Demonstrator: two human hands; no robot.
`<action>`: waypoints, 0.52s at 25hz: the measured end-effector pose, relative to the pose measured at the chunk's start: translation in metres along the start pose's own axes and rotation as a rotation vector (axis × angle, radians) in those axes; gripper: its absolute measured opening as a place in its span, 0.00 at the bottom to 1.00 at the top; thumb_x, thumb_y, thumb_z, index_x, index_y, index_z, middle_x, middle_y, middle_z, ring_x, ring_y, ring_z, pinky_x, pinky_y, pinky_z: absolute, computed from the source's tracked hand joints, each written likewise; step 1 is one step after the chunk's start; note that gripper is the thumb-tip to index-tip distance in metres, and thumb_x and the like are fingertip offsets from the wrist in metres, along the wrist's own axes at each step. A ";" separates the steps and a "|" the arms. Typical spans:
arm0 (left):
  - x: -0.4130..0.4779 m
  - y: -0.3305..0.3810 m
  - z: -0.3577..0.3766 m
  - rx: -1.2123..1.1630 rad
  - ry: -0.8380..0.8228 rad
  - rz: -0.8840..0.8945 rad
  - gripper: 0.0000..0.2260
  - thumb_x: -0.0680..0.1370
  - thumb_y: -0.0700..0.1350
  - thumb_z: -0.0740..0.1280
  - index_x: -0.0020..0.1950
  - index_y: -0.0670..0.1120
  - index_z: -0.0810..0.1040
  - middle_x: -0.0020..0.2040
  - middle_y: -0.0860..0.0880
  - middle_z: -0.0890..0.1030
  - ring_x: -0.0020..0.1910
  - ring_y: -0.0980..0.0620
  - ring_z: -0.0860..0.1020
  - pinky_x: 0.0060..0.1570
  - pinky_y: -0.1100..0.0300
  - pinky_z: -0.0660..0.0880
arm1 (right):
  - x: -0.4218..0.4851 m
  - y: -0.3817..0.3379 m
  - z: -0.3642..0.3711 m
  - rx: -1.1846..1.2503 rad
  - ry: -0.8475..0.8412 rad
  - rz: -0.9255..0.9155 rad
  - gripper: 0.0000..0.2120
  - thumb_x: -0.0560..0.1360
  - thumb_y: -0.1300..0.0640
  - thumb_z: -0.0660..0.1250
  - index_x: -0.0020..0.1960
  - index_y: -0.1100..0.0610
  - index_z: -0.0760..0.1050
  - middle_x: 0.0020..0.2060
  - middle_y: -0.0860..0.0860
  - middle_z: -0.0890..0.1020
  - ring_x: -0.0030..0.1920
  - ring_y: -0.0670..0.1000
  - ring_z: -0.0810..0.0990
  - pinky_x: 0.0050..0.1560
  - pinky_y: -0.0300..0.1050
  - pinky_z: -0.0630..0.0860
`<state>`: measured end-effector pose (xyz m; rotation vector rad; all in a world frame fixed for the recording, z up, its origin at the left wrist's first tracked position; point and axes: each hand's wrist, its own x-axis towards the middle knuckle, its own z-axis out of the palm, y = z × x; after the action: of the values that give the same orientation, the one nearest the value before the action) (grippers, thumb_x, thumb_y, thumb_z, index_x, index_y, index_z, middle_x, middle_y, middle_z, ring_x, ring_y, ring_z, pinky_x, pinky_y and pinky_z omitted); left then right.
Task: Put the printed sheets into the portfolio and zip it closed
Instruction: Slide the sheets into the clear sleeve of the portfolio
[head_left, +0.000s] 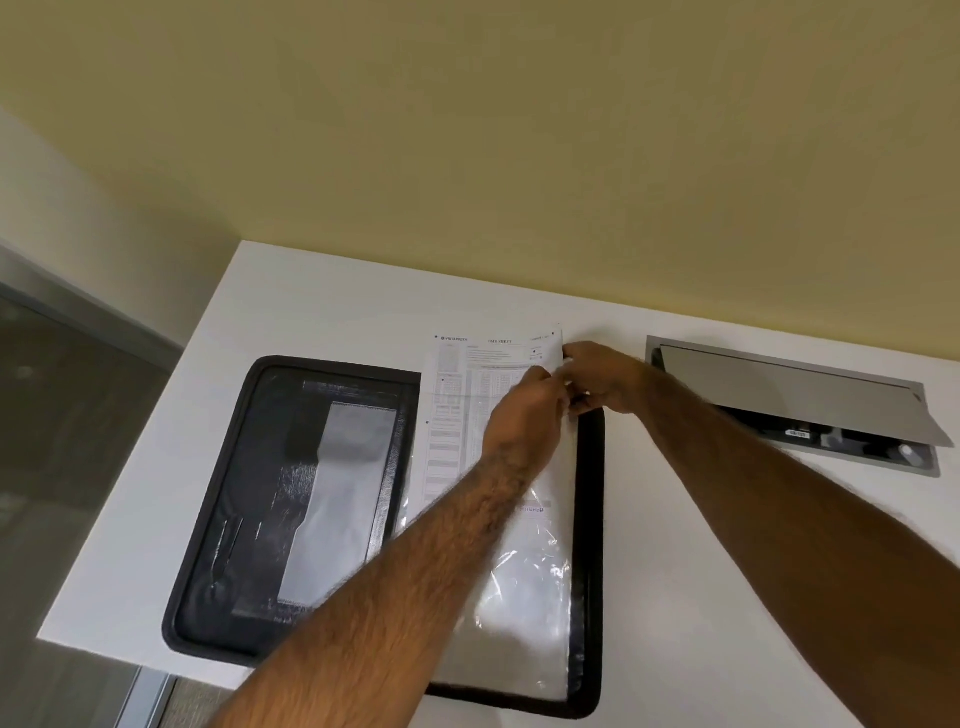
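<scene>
A black zip portfolio (218, 519) lies open flat on the white table (322, 306). Its right half holds a clear plastic sleeve (524, 597). A printed sheet (452, 405) sits partly inside that sleeve, its top sticking out past the portfolio's far edge. My left hand (524, 410) pinches the sheet near its upper right part. My right hand (602, 379) grips the sheet's right edge by the sleeve's top corner. The two hands touch each other. The left half of the portfolio shows dark pockets and a grey panel (343, 493).
An open metal cable hatch (800, 400) is set into the table at the right, its lid tilted up. A yellow wall (519, 130) stands right behind the table. The table's left edge drops to a grey floor (62, 467).
</scene>
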<state>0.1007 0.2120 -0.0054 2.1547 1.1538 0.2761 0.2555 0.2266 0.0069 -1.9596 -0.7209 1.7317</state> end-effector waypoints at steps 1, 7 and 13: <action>0.001 -0.003 -0.001 -0.012 -0.059 -0.029 0.08 0.80 0.45 0.62 0.55 0.47 0.79 0.52 0.50 0.80 0.47 0.48 0.79 0.43 0.59 0.77 | 0.004 -0.004 0.002 0.036 0.053 -0.040 0.15 0.76 0.68 0.65 0.61 0.58 0.73 0.53 0.58 0.82 0.47 0.57 0.83 0.42 0.52 0.82; -0.006 -0.033 -0.021 0.167 -0.145 -0.095 0.23 0.78 0.36 0.63 0.72 0.48 0.69 0.70 0.48 0.73 0.62 0.44 0.76 0.60 0.47 0.75 | 0.029 -0.025 0.007 -0.161 0.268 -0.279 0.28 0.74 0.70 0.61 0.72 0.54 0.70 0.67 0.51 0.74 0.39 0.49 0.77 0.31 0.41 0.73; 0.002 -0.072 -0.030 0.352 -0.113 -0.139 0.13 0.77 0.34 0.62 0.59 0.45 0.77 0.56 0.45 0.76 0.52 0.43 0.78 0.44 0.51 0.77 | 0.041 -0.034 0.005 -0.426 0.329 -0.333 0.25 0.70 0.74 0.55 0.57 0.59 0.83 0.61 0.55 0.79 0.53 0.54 0.78 0.23 0.37 0.71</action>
<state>0.0404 0.2556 -0.0293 2.3381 1.3591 -0.1187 0.2510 0.2788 -0.0043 -2.1642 -1.2830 1.0890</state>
